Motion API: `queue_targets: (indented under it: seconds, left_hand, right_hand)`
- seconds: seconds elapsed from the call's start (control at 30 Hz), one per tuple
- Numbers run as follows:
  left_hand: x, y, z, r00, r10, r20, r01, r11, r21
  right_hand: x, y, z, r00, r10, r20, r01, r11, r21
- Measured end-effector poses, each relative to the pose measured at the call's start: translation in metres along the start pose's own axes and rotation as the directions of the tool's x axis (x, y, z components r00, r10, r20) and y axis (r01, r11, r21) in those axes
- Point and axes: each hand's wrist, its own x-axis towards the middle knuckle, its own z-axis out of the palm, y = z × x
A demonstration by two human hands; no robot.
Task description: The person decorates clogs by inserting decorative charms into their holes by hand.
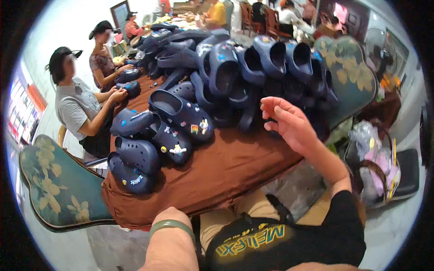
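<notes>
Head view, all places given rel. to the bench, which has a brown cloth over it.

Right hand is raised over the bench's right edge, palm turned left. Its fingers are loosely curled and a bit apart, holding nothing. They sit just beside the nearest clogs, maybe touching, can't tell. Those clogs are dark blue and stand piled on their ends across the far half of the bench.

Left hand is at the bench's near edge, w/ a green bangle on the wrist. Only its back shows, resting at the cloth edge. Its fingers are hidden, so can't tell if they're spread or closed. It is well apart from the clogs.

More dark blue clogs lie flat on the bench's left part. One clog w/ small coloured charms is near centre-left, and another clog is at the near-left corner.

Left of the bench stands a teal floral chair. Two seated people work w/ clogs at the bench's far-left side. Right of the bench a second floral chair back shows, and below it a bag of clear packets.
</notes>
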Motion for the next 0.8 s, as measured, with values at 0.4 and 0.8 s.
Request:
queue_targets:
  seconds: [0.4,0.8]
  left_hand:
    - [0.034,-0.021,-0.022,0.986,0.051,-0.156,-0.035,0.994,0.107]
    - [-0.004,-0.035,-0.014,0.836,0.418,-0.354,-0.263,0.874,0.409]
  right_hand:
    - [-0.043,-0.040,0.121,0.433,-0.769,0.470,0.685,0.620,0.382]
    - [-0.049,-0.021,0.135,0.413,-0.631,0.657,0.441,0.770,0.462]
